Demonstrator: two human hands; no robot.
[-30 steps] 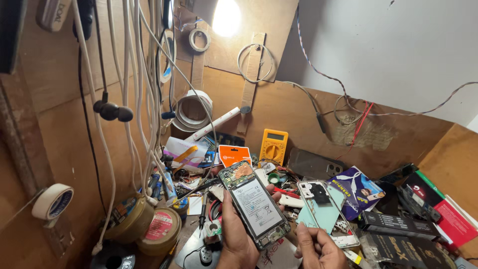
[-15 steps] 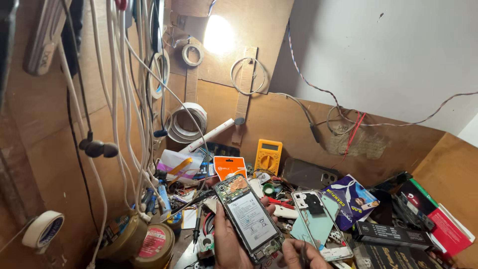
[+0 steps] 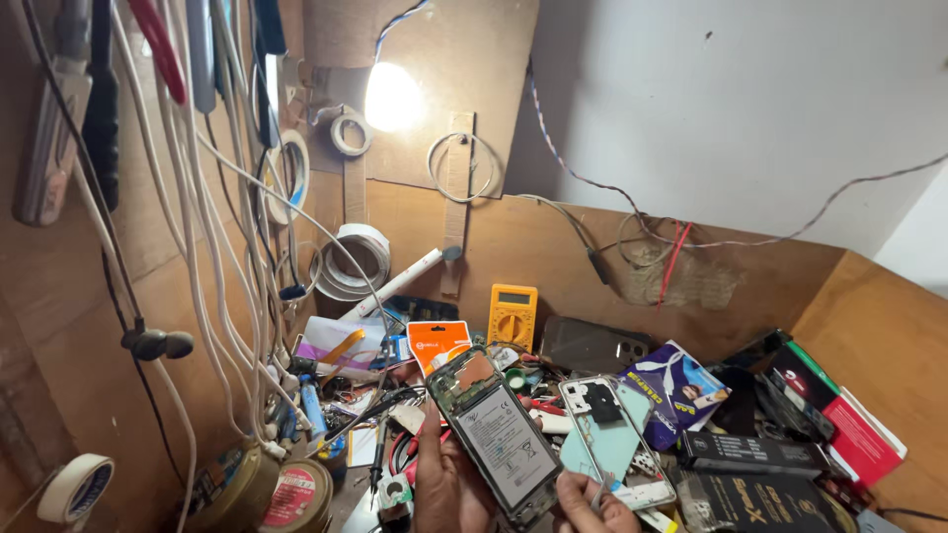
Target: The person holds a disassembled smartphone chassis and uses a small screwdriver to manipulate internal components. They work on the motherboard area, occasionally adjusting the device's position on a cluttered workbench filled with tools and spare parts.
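In the head view, the opened phone point(image 3: 497, 437) sat low in the frame just left of centre, its back cover off and its battery and circuit board facing up. The main risk, as I judged it, lay in the thin metal tool point(image 3: 599, 486) the right hand point(image 3: 591, 505) carried close to the phone's lower right edge: a slip there could have scratched the board or pierced the battery, which swells or burns if punctured. A second risk was the grip itself. The left hand point(image 3: 446, 486) propped the phone from below at a tilt, and the cluttered bench point(image 3: 346, 484) beneath offered no soft landing; a loosened hold could have dropped the phone among the loose parts, cables and tins. The mint-coloured back cover point(image 3: 604, 431) lay just beside the phone to its right and could have been knocked aside by the right hand.

The left hand came up from the bottom edge, fingers curled behind the phone and the thumb along its left side, cradling it rather than clamping it. The right hand showed only partly at the bottom edge, its fingers pressed together and pinching the tool, tip pointing upward toward the phone. A yellow multimeter point(image 3: 513, 316) stood further back against the wooden wall point(image 3: 553, 247)
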